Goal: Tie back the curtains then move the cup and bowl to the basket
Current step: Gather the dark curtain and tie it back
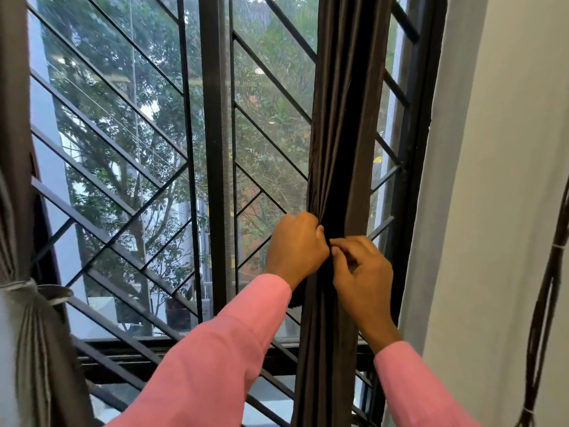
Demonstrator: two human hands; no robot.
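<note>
A dark brown curtain [341,118] hangs gathered into a narrow bunch at the right of the window. My left hand [295,248] is closed around the bunch from its left side. Touching it, my right hand [360,269] pinches the fabric or a dark tie at the front of the bunch; the tie itself is hard to make out. At the far left, a grey curtain [34,334] is bound by a pale tieback [27,288]. Neither cup, bowl nor basket is in view.
A window with black diagonal bars [132,167] and a dark centre post [215,149] fills the view, trees behind it. A white wall [508,180] stands at the right, with dark cables [542,303] hanging down it.
</note>
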